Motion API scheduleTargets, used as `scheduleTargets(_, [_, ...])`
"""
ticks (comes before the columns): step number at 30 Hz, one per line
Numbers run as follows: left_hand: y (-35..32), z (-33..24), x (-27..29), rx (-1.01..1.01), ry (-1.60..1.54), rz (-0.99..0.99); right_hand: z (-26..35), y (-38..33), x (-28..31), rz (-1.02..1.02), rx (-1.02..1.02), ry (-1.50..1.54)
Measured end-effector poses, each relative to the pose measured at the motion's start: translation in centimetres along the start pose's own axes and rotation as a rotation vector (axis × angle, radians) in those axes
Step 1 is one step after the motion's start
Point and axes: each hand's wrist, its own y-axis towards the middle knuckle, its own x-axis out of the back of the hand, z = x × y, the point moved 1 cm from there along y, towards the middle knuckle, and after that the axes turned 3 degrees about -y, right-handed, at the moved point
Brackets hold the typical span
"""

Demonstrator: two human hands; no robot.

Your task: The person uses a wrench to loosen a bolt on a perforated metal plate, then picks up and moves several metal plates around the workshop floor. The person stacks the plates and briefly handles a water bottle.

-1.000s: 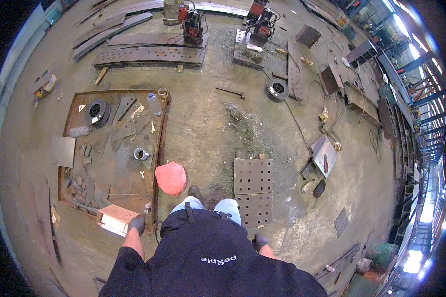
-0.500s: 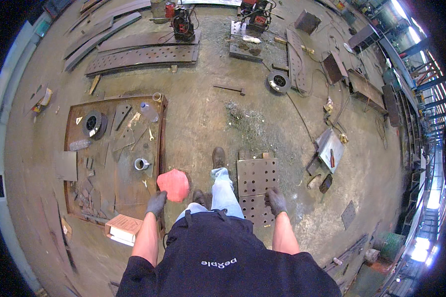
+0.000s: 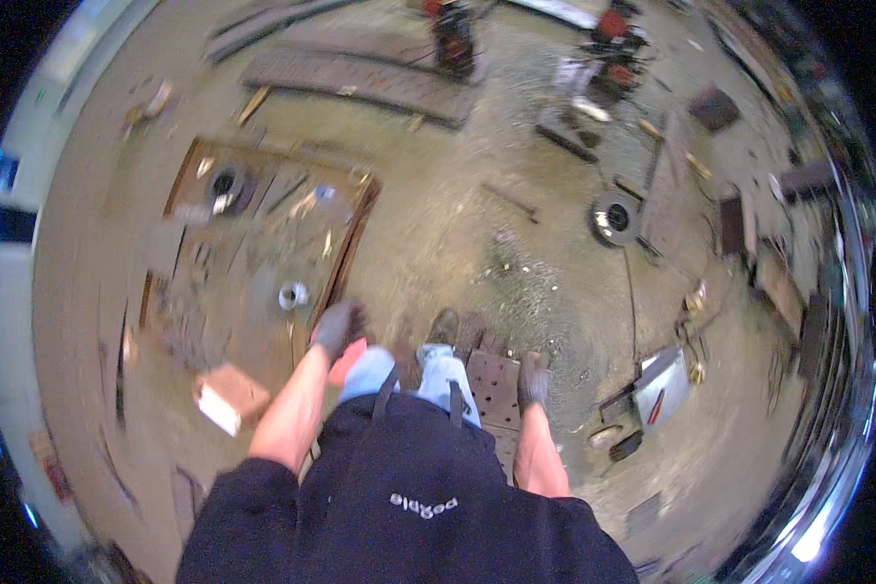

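My left hand [image 3: 339, 329], in a dark grey glove, hangs by the right edge of a low rusty steel table [image 3: 362, 229]. Just under it a flat pinkish-red thing [image 3: 347, 362] is partly hidden by my arm and leg. A white cup [image 3: 293, 295] stands on the table close by. My right hand [image 3: 532, 380], gloved too, is beside a steel plate with rows of holes [image 3: 494, 385] on the floor; whether they touch I cannot tell. Nothing shows in either hand, and motion smears the fingers.
An open cardboard box [image 3: 235, 394] sits left of my forearm. A hammer [image 3: 512, 202] and a wire spool [image 3: 616, 220] lie on the floor ahead. A grey metal piece [image 3: 663, 384] is at the right. Long perforated beams [image 3: 360, 86] lie at the far left.
My view has turned left, so the floor items appear farther right, and the picture is blurred. My left hand now covers part of the pinkish-red thing. My feet have shifted.
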Motion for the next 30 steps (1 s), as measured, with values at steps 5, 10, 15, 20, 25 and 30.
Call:
scheduleTargets(5, [0.2, -0.5, -15.3, 0.236, -0.196, 0.472, 23.2, -1.4, 1.7, 0.075, 0.477, 0.063])
scheduleTargets(10, [-2.2, -3.1, -23.1, 0.081, -0.421, 0.352, 26.8, 0.3, -0.4, 0.153, 0.579, -0.133])
scheduleTargets(15, [2.2, -0.6, -22.4, 0.191, -0.467, 0.118, 26.4, -0.3, -0.2, 0.386, 0.368, -0.415])
scheduleTargets(20, [15.5, 6.4, -18.7, 0.125, -0.241, -0.208, 24.1, -0.3, -4.4, 0.576, 0.844, -0.327])
scheduleTargets(25, [17.6, -0.3, -18.3, 0.141, 0.101, -0.191, 27.8, -4.2, -3.1, 0.56, 0.57, -0.275])
scheduleTargets(30, [21.0, -4.4, -17.8, -0.232, 1.479, -0.085, 30.7, -5.0, -4.2, 0.567, 0.416, -0.014])
